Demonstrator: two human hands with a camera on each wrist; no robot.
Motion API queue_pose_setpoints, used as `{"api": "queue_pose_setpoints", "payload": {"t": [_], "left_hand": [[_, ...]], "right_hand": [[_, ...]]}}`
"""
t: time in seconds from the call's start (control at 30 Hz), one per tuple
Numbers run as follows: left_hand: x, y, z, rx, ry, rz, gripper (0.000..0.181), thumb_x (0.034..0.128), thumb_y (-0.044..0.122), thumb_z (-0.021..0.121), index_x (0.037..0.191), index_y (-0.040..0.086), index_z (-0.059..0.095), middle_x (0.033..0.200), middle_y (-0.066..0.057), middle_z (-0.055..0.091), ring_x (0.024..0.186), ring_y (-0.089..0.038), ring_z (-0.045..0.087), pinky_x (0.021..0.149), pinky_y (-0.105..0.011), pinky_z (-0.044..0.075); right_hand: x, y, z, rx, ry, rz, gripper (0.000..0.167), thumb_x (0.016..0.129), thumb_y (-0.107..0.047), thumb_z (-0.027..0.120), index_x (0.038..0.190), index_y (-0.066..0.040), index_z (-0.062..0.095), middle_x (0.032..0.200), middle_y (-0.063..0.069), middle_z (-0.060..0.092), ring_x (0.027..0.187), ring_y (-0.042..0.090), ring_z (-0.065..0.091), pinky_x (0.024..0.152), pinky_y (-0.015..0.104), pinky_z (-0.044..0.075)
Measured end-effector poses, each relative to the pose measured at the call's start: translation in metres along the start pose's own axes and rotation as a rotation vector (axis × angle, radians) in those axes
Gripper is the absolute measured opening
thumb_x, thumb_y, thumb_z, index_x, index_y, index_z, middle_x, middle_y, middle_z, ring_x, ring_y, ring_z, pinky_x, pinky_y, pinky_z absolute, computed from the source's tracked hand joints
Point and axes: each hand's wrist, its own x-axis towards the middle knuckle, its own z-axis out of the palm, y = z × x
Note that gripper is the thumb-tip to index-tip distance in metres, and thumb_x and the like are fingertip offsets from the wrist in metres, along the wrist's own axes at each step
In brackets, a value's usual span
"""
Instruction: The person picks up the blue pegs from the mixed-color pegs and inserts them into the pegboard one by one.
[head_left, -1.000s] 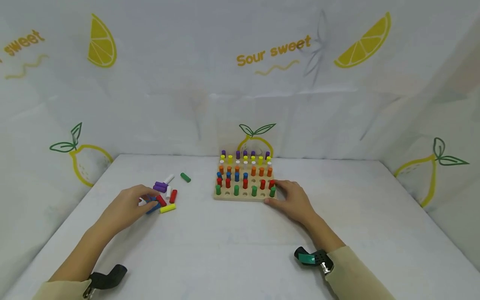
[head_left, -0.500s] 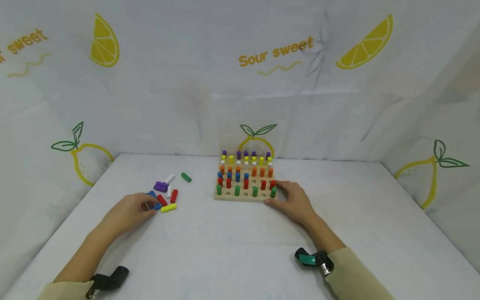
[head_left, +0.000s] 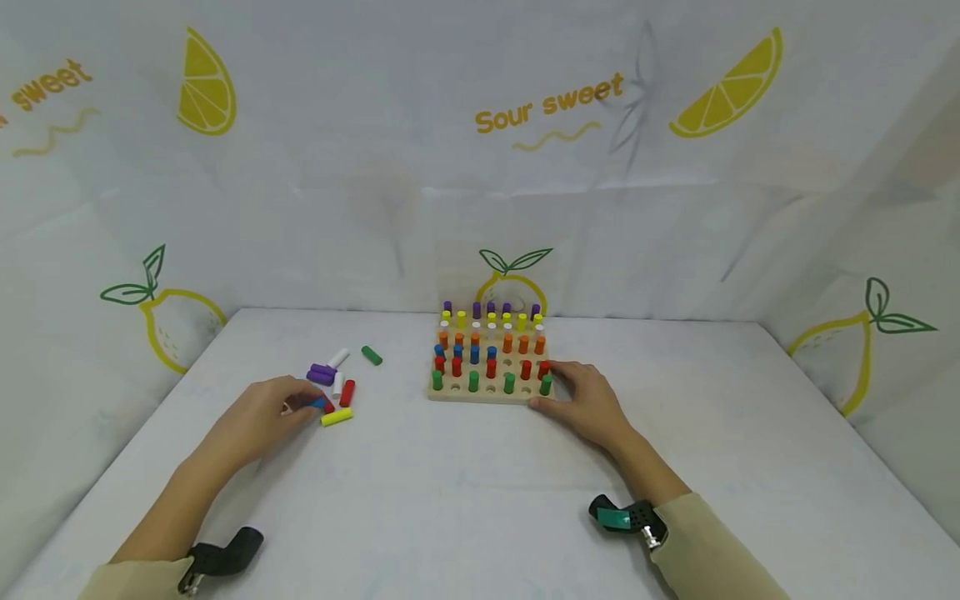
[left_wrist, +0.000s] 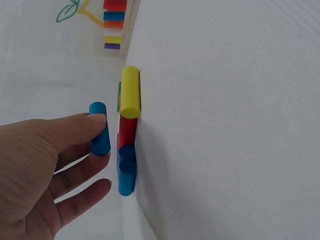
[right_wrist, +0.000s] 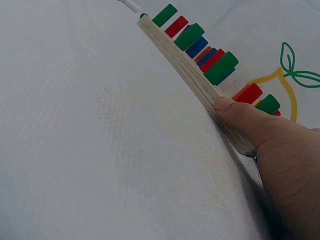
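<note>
My left hand (head_left: pixel 258 421) pinches a blue peg (left_wrist: pixel 100 132) between thumb and fingers, just above the loose pegs at the left. In the left wrist view, a yellow peg (left_wrist: pixel 130 92), a red peg (left_wrist: pixel 127 132) and more blue pegs (left_wrist: pixel 127 181) lie by the fingertips. My right hand (head_left: pixel 588 404) holds the wooden pegboard (head_left: pixel 480 397) by its near right corner. Its thumb presses the front edge (right_wrist: pixel 175 62); the fingers are mostly hidden in the right wrist view. Coloured pegs stand upright in rows on the board, with some bare holes in the front rows.
Further loose pegs lie beside the left hand: purple pegs (head_left: pixel 321 377), a white peg (head_left: pixel 339 358) and a green peg (head_left: pixel 371 355) farther off. The white table (head_left: pixel 480 500) meets a lemon-printed white sheet (head_left: pixel 337 225) behind the board.
The left hand dips in among the loose pegs, then lifts a little with a blue peg in its fingers. The right hand stays on the board.
</note>
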Motion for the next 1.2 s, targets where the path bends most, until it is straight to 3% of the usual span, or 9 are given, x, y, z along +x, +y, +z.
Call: {"api": "queue_pose_setpoints", "payload": {"t": [0.07, 0.27, 0.6, 0.83, 1.2], "left_hand": [[0.006, 0.005, -0.001, -0.022, 0.022, 0.039, 0.022, 0.0901, 0.011, 0.074, 0.112, 0.009, 0.074, 0.096, 0.001, 0.074, 0.088, -0.017, 0.065, 0.080, -0.041, 0.057], [0.026, 0.028, 0.001, -0.082, 0.014, 0.077, 0.027, 0.0933, 0.012, 0.071, 0.120, 0.009, 0.070, 0.097, 0.000, 0.073, 0.090, -0.017, 0.066, 0.078, -0.035, 0.056], [0.070, 0.080, 0.021, -0.157, -0.024, 0.135, 0.037, 0.0978, 0.014, 0.066, 0.135, 0.010, 0.063, 0.106, -0.004, 0.070, 0.095, -0.018, 0.064, 0.086, -0.037, 0.060], [0.090, 0.108, 0.030, -0.214, -0.002, 0.194, 0.032, 0.0961, 0.013, 0.068, 0.128, 0.010, 0.068, 0.110, -0.007, 0.073, 0.096, -0.019, 0.068, 0.086, -0.036, 0.061], [0.123, 0.145, 0.057, -0.333, 0.047, 0.162, 0.026, 0.0942, 0.014, 0.071, 0.119, 0.009, 0.067, 0.111, -0.006, 0.073, 0.095, -0.019, 0.071, 0.083, -0.031, 0.062]], "right_hand": [[0.000, 0.001, 0.000, -0.003, -0.001, 0.006, 0.079, 0.084, -0.053, 0.077, 0.144, -0.007, 0.055, 0.144, 0.015, 0.059, 0.136, 0.036, 0.050, 0.114, 0.058, 0.040], [0.000, 0.003, -0.001, -0.001, 0.008, 0.003, 0.078, 0.084, -0.052, 0.077, 0.144, -0.008, 0.055, 0.144, 0.015, 0.059, 0.136, 0.036, 0.050, 0.114, 0.058, 0.040], [-0.001, 0.005, -0.002, 0.004, 0.013, -0.006, 0.076, 0.084, -0.050, 0.078, 0.144, -0.009, 0.055, 0.144, 0.014, 0.060, 0.135, 0.036, 0.051, 0.114, 0.058, 0.041], [0.001, 0.003, 0.000, 0.012, 0.003, -0.009, 0.077, 0.083, -0.050, 0.078, 0.144, -0.009, 0.055, 0.144, 0.013, 0.060, 0.136, 0.035, 0.050, 0.115, 0.057, 0.040], [0.001, 0.001, 0.001, 0.008, 0.010, -0.005, 0.076, 0.083, -0.051, 0.079, 0.143, -0.010, 0.056, 0.143, 0.012, 0.061, 0.135, 0.034, 0.051, 0.114, 0.057, 0.041]]}}
